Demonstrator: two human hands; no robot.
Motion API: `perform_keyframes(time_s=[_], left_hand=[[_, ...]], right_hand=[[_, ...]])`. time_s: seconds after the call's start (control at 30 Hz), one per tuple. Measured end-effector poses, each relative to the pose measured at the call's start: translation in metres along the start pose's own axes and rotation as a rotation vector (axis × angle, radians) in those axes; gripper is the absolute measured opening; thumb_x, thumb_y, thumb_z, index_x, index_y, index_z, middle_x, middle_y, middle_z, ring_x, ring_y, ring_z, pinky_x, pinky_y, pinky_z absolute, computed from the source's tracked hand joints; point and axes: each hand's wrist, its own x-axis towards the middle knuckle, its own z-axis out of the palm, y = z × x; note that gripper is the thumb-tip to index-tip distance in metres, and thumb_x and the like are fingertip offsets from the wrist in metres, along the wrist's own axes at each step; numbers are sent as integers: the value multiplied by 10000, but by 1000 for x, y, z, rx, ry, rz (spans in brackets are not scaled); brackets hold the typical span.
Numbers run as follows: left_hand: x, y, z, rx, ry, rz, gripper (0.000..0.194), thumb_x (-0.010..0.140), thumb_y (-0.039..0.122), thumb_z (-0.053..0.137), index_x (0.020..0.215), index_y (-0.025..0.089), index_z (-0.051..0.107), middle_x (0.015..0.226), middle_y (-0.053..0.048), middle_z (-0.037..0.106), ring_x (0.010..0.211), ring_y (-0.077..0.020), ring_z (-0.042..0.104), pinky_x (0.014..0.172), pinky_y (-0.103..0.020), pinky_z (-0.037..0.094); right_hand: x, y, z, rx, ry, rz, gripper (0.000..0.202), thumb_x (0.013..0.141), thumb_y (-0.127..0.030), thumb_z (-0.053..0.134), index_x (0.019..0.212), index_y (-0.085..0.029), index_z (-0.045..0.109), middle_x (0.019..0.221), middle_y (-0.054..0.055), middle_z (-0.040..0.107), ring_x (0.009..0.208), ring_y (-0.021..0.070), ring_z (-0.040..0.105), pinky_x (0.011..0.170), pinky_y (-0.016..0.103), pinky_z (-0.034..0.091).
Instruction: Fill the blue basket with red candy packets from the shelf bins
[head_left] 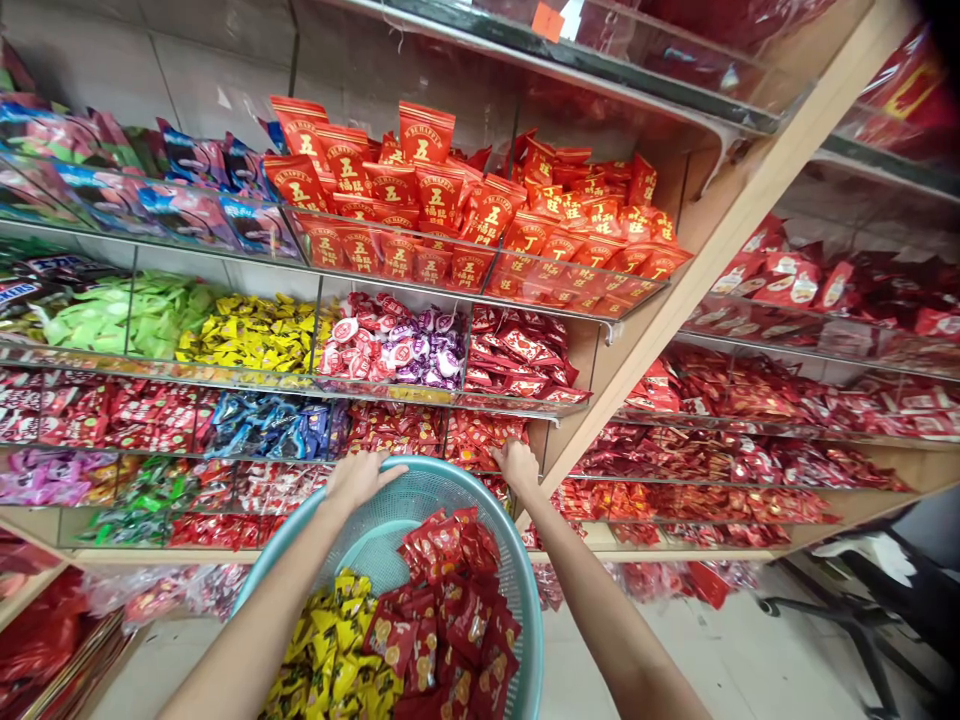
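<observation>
A round teal plastic basket (529, 610) stands out below the shelves, holding yellow-wrapped candies (330, 640) on its left and red packets (450, 630) on its right. My left hand (361, 480) is at the basket's far rim, its fingers wrapped over the edge and the thumb lying along it. Just right of the rim, my right hand (517, 465) reaches to a compartment of red-orange packets (472, 440). Its fingers are bent at the front of that compartment; what they hold, if anything, is too small to tell.
Clear-fronted shelves hold large red packets (442, 195), yellow candies (255, 335), green packets (120, 315) and blue packets (274, 425). A slanting wooden post (712, 270) divides them from more shelves at right. A black chair base (855, 620) stands on the tiled floor (720, 655).
</observation>
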Motion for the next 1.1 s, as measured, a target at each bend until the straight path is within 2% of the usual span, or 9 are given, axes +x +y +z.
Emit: perform_keyframes(time_s=[0.17, 0.4, 0.5, 0.63, 0.87, 1.1], left_hand=[[1, 0, -1, -11, -22, -15, 690, 726, 709, 210, 1094, 250, 571, 928, -118, 648, 869, -257, 587, 728, -321, 402], [-1, 1, -3, -1, -22, -16, 677, 729, 707, 203, 1038, 248, 592, 890, -113, 650, 854, -254, 592, 718, -318, 407], [-2, 2, -4, -16, -36, -36, 665, 727, 705, 222, 1044, 248, 588, 904, -108, 646, 877, -245, 587, 742, -308, 402], [-2, 2, -4, -8, -26, -25, 667, 731, 701, 214, 1040, 243, 587, 895, -111, 646, 872, -255, 590, 730, -314, 408], [-1, 2, -3, -19, -23, -28, 671, 727, 705, 219, 1021, 234, 595, 891, -119, 648, 871, -259, 591, 731, -324, 408], [-1, 1, -2, 6, -9, -6, 679, 732, 703, 201, 1034, 233, 587, 883, -119, 651, 851, -254, 593, 718, -324, 411]], right_hand=[[-6, 8, -7, -78, 34, -60, 299, 867, -355, 350, 885, -162, 578, 868, 112, 616, 774, 180, 602, 628, 251, 384], [-11, 21, -26, -114, 97, -120, 237, 882, -271, 321, 909, -150, 523, 914, 100, 585, 761, 166, 590, 619, 245, 366], [-15, 30, -39, -95, 149, -254, 214, 888, -271, 314, 860, -155, 493, 878, 82, 560, 720, 153, 568, 610, 243, 359], [-31, 35, -59, 53, 196, -451, 245, 902, -304, 271, 793, -181, 452, 810, 50, 519, 694, 146, 524, 637, 245, 366], [-72, 20, -82, 401, 65, -646, 248, 901, -315, 267, 806, -187, 456, 805, 42, 509, 738, 139, 492, 714, 256, 381], [-92, 6, -72, 603, -93, -624, 253, 901, -338, 277, 841, -188, 472, 762, 4, 530, 694, 112, 489, 666, 222, 385]])
